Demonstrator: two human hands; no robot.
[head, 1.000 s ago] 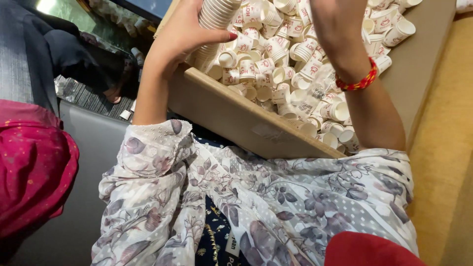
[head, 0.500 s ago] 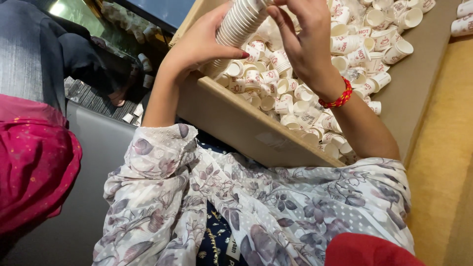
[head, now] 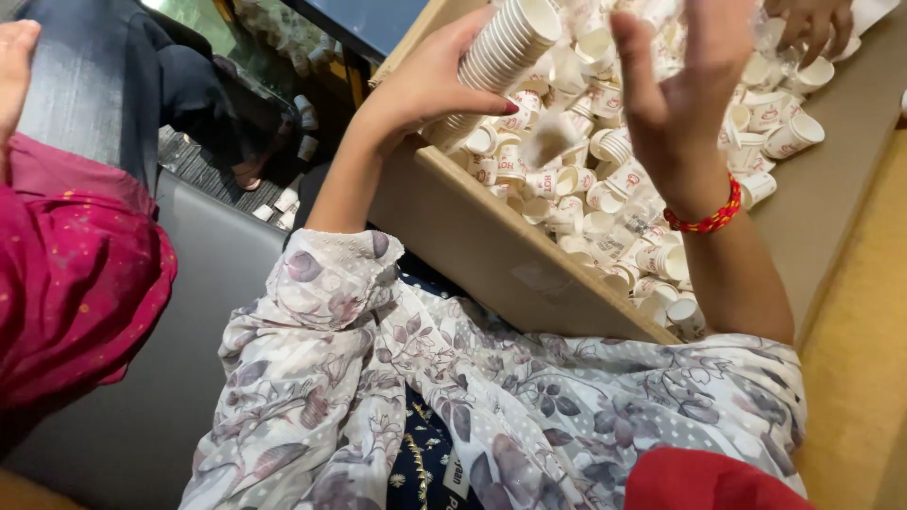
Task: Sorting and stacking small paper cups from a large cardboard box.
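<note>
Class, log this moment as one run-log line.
left hand: holds cup stack | right hand: open, raised | cardboard box: loose paper cups

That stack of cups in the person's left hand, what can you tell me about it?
The stack of cups is a long column of small white paper cups nested one inside another, their rolled rims showing as tight ridges. It lies tilted, its open mouth pointing up and to the right. The left hand grips its lower end, thumb across the front. It is held above a cardboard box full of loose cups of the same kind. The right hand is raised beside it, not touching.
</note>
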